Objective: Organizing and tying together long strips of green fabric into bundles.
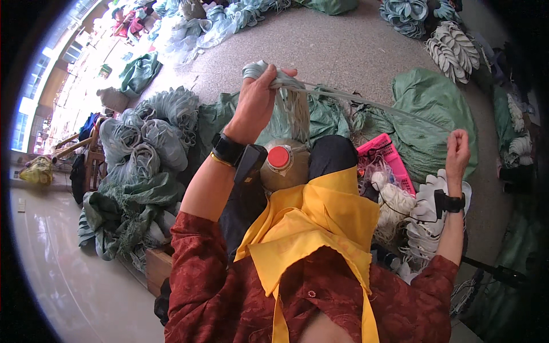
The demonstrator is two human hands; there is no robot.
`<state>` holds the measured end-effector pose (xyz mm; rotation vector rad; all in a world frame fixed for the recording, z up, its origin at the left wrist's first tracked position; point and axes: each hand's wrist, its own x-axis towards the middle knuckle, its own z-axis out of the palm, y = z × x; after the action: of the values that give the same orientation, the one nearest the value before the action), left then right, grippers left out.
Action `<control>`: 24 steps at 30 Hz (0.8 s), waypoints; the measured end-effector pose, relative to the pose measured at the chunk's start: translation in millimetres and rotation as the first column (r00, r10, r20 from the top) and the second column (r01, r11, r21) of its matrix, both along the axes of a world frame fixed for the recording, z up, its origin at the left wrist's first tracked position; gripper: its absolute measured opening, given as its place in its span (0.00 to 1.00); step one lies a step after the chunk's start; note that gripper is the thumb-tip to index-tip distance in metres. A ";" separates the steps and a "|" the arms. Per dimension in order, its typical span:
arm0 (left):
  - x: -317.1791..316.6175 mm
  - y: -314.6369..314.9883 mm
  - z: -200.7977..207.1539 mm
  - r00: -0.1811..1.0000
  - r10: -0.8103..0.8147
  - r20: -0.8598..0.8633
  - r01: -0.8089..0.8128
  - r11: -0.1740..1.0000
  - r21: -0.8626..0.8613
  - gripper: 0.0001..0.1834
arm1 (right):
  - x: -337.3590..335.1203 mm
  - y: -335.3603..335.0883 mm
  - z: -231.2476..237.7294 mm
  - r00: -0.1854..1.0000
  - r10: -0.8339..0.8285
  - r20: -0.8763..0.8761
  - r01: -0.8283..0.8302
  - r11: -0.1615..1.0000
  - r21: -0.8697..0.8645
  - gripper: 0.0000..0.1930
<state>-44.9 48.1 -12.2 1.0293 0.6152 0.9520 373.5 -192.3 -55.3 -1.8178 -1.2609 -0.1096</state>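
My left hand (258,98) is raised ahead of me, closed around a bundle of pale grey-green strands (294,114). Some strands loop over its fingers and others hang straight down. From there a thin pale strand (374,103) runs taut to the right. My right hand (457,150), held out to the side, pinches the far end of that strand between its closed fingertips. Below the hanging bundle, a large round jug (294,171) with a red cap (279,156) stands between my knees. A yellow apron (320,220) covers my lap.
Heaped grey-blue bundles (143,143) lie at my left beside a wooden chair (94,160). Right of my knees are a pink plastic basket (392,157), white yarn (394,200) and stacked white pieces (426,200). A big green sack (429,103) lies beyond them.
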 end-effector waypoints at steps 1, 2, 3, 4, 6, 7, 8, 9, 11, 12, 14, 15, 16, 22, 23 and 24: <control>0.2 3.0 0.8 1.000 0.014 -0.015 -0.014 1.000 0.003 0.20 | -5.2 -0.8 5.1 0.980 -0.048 0.195 0.052 0.999 -0.013 0.05; 1.0 5.6 0.2 0.999 0.035 0.010 -0.035 0.999 -0.008 0.20 | -5.1 -3.8 7.6 0.977 -0.075 0.201 0.087 0.995 -0.051 0.05; 1.4 8.0 -1.8 0.998 0.058 0.035 -0.057 0.998 -0.019 0.20 | -4.0 -6.9 9.3 0.973 -0.100 0.207 0.121 0.989 -0.089 0.05; 1.5 10.6 -2.8 0.995 0.081 0.059 -0.080 0.996 -0.031 0.20 | -2.2 -10.1 9.9 0.969 -0.125 0.214 0.154 0.980 -0.126 0.05; -10.8 22.7 -1.5 0.987 0.156 0.039 -0.154 0.986 -0.055 0.20 | 38.7 -35.8 0.2 0.935 -0.230 0.269 0.253 0.966 -0.054 0.05; -22.2 28.7 0.5 0.979 0.202 0.029 -0.200 0.978 -0.062 0.20 | 60.1 -45.6 -6.0 0.916 -0.275 0.293 0.291 0.957 -0.012 0.05; -30.7 33.0 -0.6 0.988 0.155 0.025 -0.152 0.985 -0.075 0.20 | 71.8 -57.4 -8.9 0.907 -0.288 0.306 0.309 0.951 -0.020 0.05; -30.8 31.1 -0.5 0.993 0.116 0.009 -0.116 0.993 -0.037 0.19 | 75.3 -71.1 -11.5 0.900 -0.300 0.315 0.326 0.945 -0.032 0.06; -28.3 25.5 0.1 0.999 0.043 -0.031 -0.042 0.998 0.041 0.17 | 75.9 -75.4 -18.7 0.922 -0.290 0.257 0.327 0.938 -0.115 0.07; -26.0 22.2 1.0 1.000 -0.014 -0.022 0.016 0.998 0.063 0.16 | 71.4 -72.2 -22.4 0.944 -0.272 0.185 0.305 0.934 -0.184 0.08; -21.7 13.0 9.1 0.999 -0.019 -0.049 0.021 0.999 0.034 0.16 | 56.0 -59.5 -22.1 0.911 -0.280 -0.303 0.185 0.934 -0.307 0.09; -20.7 10.0 13.1 0.998 -0.022 -0.062 0.023 1.000 0.019 0.16 | 59.2 -53.2 -24.2 0.859 -0.232 -0.456 0.176 0.971 -0.163 0.09; -21.2 11.0 13.4 0.996 -0.028 -0.090 0.031 0.999 0.038 0.16 | 64.6 -46.7 -28.4 0.790 -0.157 -0.593 0.184 0.983 -0.015 0.09; -38.6 17.5 23.3 0.991 -0.029 -0.132 0.036 0.998 0.051 0.18 | 191.9 -86.4 -66.3 0.511 -0.012 -0.860 0.376 0.902 0.211 0.11; -39.3 19.3 19.4 0.993 -0.033 -0.113 0.039 0.998 0.047 0.18 | 220.9 -111.1 -65.9 0.490 -0.038 -0.871 0.429 0.880 0.203 0.12; -41.6 19.7 16.7 0.994 -0.024 -0.106 0.030 0.998 0.050 0.19 | 236.2 -124.0 -67.5 0.458 -0.051 -0.887 0.473 0.859 0.195 0.12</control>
<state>-86.6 67.8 4.5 1.1364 0.6655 0.8976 609.7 -316.3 -122.8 -1.3324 -0.1596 0.3209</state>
